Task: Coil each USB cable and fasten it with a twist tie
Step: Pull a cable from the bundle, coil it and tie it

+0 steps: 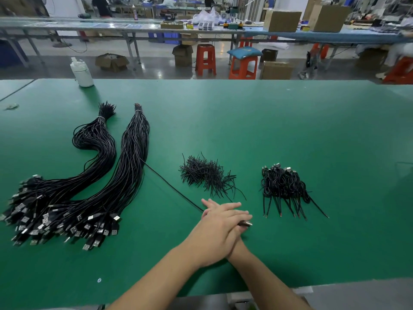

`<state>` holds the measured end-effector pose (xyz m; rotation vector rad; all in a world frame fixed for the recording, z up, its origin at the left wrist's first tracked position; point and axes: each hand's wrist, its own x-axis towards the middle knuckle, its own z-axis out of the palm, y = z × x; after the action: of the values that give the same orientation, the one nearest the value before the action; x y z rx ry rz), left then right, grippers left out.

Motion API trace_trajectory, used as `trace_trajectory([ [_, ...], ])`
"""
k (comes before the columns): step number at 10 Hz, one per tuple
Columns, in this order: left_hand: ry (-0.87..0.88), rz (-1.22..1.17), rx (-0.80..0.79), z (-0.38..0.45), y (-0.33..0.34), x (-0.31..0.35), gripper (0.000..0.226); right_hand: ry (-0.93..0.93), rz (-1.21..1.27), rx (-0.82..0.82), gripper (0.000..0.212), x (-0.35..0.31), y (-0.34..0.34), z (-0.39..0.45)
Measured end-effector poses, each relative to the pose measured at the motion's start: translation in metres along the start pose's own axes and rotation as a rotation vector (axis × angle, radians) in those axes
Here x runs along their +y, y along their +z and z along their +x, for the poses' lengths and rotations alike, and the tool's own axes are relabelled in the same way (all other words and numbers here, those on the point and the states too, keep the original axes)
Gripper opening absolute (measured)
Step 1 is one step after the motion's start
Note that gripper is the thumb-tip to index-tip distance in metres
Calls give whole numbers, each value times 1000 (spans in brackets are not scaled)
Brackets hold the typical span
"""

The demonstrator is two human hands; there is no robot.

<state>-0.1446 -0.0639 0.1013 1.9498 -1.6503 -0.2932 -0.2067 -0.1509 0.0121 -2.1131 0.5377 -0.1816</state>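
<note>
From the head camera, two forearms cross over the near middle of the green table (pixel 290 121). The left hand (pixel 220 233) lies on top, its fingers fairly straight and laid flat together, pointing right. The right hand (pixel 210 208) is mostly hidden beneath it; only its fingertips show at the far left side, and I cannot tell how it grips. Between the two palms lies a single USB cable (pixel 169 185): its plug (pixel 245 224) pokes out on the right, and the thin black cord runs away far and left toward the two long bundles of uncoiled cables (pixel 93 175), which lie on the left with their metal plugs fanned out near the table edge. A loose heap of twist ties (pixel 205 173) sits just beyond the hands, and a pile of coiled cables (pixel 282 183) lies to the right, well apart from the bundles.

The cable looks light, thin and limp, likely with a little spring that would let a coil open unless pinched. The hard plug is the surest place to take hold; the cord itself seems smooth and may slip through loose fingers. The ties look wiry, easily bent, and fiddly to single out of the heap.

A white bottle (pixel 81 72) stands at the far left edge.
</note>
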Motion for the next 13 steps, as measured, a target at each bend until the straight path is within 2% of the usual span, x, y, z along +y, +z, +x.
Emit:
trace_trajectory([
  [1,-81,-210,98,1,-3,-10,37,29,168,113,32,1,4,5],
  [2,-218,-372,113,3,-7,-23,42,61,205,255,28,-12,2,11],
  [3,-340,-537,114,1,-11,-35,43,51,155,318,41,-10,4,15],
  [4,-428,-641,174,-2,-16,-47,45,15,184,319,37,-7,6,15],
  [5,-476,-848,315,0,-17,-58,43,-118,117,285,37,-8,8,13],
  [6,-535,-1285,502,6,-20,-66,47,-173,155,183,32,-11,11,11],
  [7,-564,-1813,653,7,-35,-73,50,-122,303,89,44,-26,10,8],
  [8,-456,-2039,793,5,-55,-85,44,-69,369,45,53,-40,6,8],
  [9,-405,-2029,690,0,-73,-85,37,-12,369,-34,50,-46,-4,13],
  [10,-254,-2045,118,-11,-83,-82,44,29,275,-31,54,-46,-17,24],
  [11,-330,-1429,-377,-21,-85,-82,53,104,224,-69,51,-48,-27,33],
  [12,-523,-899,-582,-26,-73,-76,46,160,214,-129,52,-55,-30,38],
  [13,-606,-732,-481,-24,-59,-70,38,149,204,-104,49,-66,-33,40],
])
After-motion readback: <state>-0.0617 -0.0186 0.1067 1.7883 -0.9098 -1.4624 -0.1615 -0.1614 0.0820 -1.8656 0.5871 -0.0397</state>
